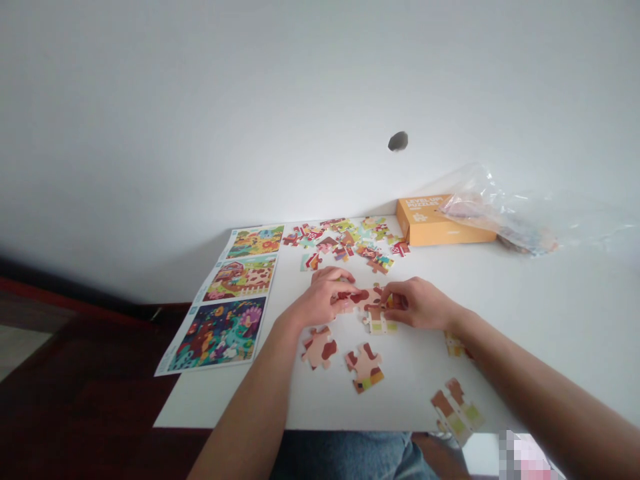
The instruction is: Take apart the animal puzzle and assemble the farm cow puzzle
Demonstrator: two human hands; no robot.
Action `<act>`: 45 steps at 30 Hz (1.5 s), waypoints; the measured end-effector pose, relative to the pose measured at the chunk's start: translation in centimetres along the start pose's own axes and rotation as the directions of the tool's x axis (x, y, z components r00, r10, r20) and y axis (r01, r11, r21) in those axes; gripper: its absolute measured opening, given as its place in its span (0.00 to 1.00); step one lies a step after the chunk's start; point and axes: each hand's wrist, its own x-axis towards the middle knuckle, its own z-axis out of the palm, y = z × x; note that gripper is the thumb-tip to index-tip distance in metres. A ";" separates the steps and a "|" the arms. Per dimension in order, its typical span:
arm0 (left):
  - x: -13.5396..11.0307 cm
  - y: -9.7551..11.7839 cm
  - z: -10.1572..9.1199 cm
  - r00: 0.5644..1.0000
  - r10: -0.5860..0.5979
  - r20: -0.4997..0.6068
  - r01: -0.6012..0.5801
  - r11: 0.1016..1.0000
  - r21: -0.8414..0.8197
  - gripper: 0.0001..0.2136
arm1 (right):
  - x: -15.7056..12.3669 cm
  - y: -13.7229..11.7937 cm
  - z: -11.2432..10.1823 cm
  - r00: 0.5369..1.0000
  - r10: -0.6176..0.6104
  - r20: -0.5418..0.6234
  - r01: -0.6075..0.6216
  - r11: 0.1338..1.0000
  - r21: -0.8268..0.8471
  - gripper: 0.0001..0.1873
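Bare forearms [250, 400] reach across a white table [525, 313].

Left hand [320, 300] presses on joined jigsaw pieces [356, 298] mid-table, fingers together; right hand [417, 303] pinches their right end, fingertips [387, 291] clamped on a piece. Two loose pieces [320, 347] lie just below, a heap of pieces [345, 240] toward the far edge, near an orange box [440, 223] and plastic bag [500, 213]. Picture sheets [225, 307] line the left edge.

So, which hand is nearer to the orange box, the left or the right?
Right. The right hand is below the orange box and slightly to its left. The left hand is also below the box, but much farther left.
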 end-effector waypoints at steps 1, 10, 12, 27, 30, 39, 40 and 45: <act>0.0 0.0 0.0 1.000 -0.002 0.002 0.002 1.000 0.001 0.11 | 0.0 0.0 0.0 1.000 -0.005 0.005 0.005 1.000 -0.004 0.08; 0.0 0.0 0.0 1.000 -0.011 0.000 0.011 1.000 -0.001 0.11 | -0.2 -0.1 -0.4 1.000 -0.019 0.023 0.019 1.000 -0.015 0.07; 0.0 0.0 0.0 1.000 -0.009 0.002 0.009 1.000 0.000 0.11 | -0.2 -0.1 -0.4 0.999 -0.029 0.021 0.029 0.999 -0.019 0.05; 0.0 0.2 0.0 1.000 -0.017 0.009 0.016 1.000 0.018 0.11 | -0.4 -0.9 -0.2 1.000 -0.024 0.012 0.025 0.995 -0.095 0.11; 0.1 0.2 0.0 1.000 -0.016 0.008 0.016 1.000 0.021 0.12 | -0.5 -1.1 -0.4 0.998 -0.051 0.040 0.055 0.993 -0.101 0.19; 0.0 -0.1 0.2 1.000 -0.021 0.005 0.021 1.000 0.017 0.13 | -0.3 -1.1 0.2 0.998 -0.021 0.051 0.031 0.978 -0.208 0.13; 0.0 -0.1 0.1 1.000 -0.022 0.006 0.022 1.000 0.018 0.13 | -0.3 -1.0 0.2 0.999 -0.015 0.052 0.026 0.977 -0.214 0.13; 0.0 0.0 0.0 0.999 -0.027 0.018 0.026 0.999 0.024 0.12 | -0.5 -0.8 -0.3 0.997 -0.041 0.065 0.053 0.979 -0.196 0.12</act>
